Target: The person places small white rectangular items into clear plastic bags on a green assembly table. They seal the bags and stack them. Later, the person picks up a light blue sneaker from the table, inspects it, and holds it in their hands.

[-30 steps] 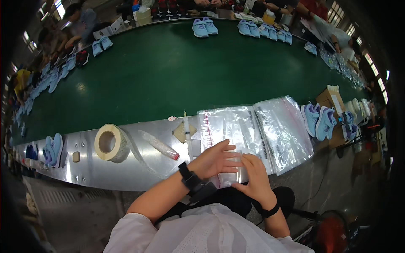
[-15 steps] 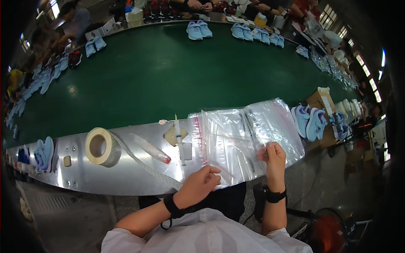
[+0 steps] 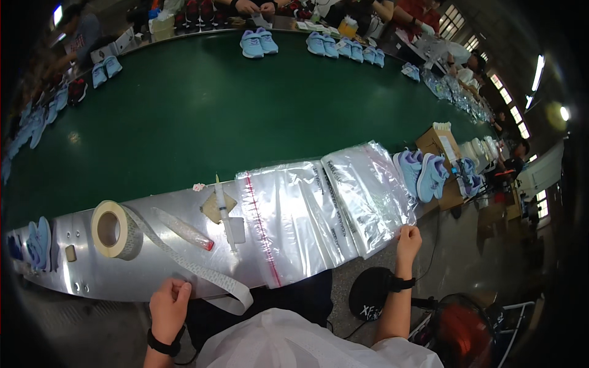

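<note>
My right hand [image 3: 407, 245] is closed at the near right corner of a clear plastic bag [image 3: 368, 202], its fingertips pinching the edge. Beside it lies another clear bag [image 3: 288, 214] with a red strip along its left side; both rest flat and overlap. My left hand [image 3: 169, 308] is at the metal table's near edge, fingers curled together; whether anything is between them is hidden. Close to it, a pale label strip [image 3: 205, 274] runs from a big roll [image 3: 110, 229] and loops over the edge. A syringe-like tube [image 3: 224, 211] and a red-tipped clear packet [image 3: 184, 228] lie between roll and bags.
A green surface [image 3: 184, 116] stretches beyond the metal ledge [image 3: 147, 273]. Light-blue shoes [image 3: 423, 175] and a cardboard box [image 3: 437, 144] stand at right, more shoes [image 3: 39, 244] at far left. Other people work around the far side. A fan [image 3: 463, 334] is at lower right.
My left hand has moved left, away from the bags. The strip now curls over the table edge. My right hand has come down and right to the bag's corner. The view has shifted right.
</note>
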The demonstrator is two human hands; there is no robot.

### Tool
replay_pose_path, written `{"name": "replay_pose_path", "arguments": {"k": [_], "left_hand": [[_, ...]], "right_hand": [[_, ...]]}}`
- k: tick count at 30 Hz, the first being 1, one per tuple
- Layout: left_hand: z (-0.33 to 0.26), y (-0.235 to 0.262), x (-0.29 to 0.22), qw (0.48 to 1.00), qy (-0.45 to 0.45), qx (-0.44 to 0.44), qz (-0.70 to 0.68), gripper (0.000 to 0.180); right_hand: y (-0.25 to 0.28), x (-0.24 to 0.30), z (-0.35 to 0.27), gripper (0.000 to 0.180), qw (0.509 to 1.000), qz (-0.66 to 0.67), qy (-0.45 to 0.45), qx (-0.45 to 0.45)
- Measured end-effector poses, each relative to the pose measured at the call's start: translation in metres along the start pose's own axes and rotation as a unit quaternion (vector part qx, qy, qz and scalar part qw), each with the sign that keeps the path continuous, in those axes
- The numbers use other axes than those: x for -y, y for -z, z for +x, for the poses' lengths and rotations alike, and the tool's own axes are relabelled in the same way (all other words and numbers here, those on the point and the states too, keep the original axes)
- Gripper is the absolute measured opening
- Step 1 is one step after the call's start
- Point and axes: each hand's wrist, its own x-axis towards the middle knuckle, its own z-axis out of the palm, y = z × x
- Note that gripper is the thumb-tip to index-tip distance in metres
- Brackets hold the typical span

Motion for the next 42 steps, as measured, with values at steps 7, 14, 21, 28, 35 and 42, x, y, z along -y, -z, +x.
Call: {"name": "replay_pose_path", "arguments": {"k": [7, 14, 21, 28, 35, 42], "left_hand": [[0.021, -0.037, -0.012, 0.979, 0.075, 0.125, -0.140, 0.020], [0.020, -0.028, -0.012, 0.872, 0.086, 0.234, -0.421, 0.013], [-0.006, -0.012, -0.003, 0.909, 0.075, -0.002, -0.410, 0.006], [-0.021, -0.007, -0.027, 0.962, -0.224, -0.139, -0.070, 0.025], [-0.018, -0.011, -0.016, 0.968, -0.154, -0.023, -0.195, 0.014], [-0.010, -0.006, -0.013, 0.917, -0.029, 0.050, -0.395, 0.007]], "right_hand": [[-0.017, 0.081, -0.045, 0.024, 0.966, -0.089, 0.210, -0.124], [-0.066, 0.190, -0.184, 0.015, 0.813, 0.178, 0.209, 0.513], [-0.106, 0.222, -0.236, 0.013, 0.691, 0.121, 0.105, 0.705], [-0.113, 0.237, -0.244, 0.014, 0.668, 0.193, 0.170, 0.698], [-0.113, 0.241, -0.252, 0.015, 0.683, 0.173, 0.135, 0.697], [-0.109, 0.237, -0.250, 0.016, 0.740, 0.149, 0.123, 0.645]]}}
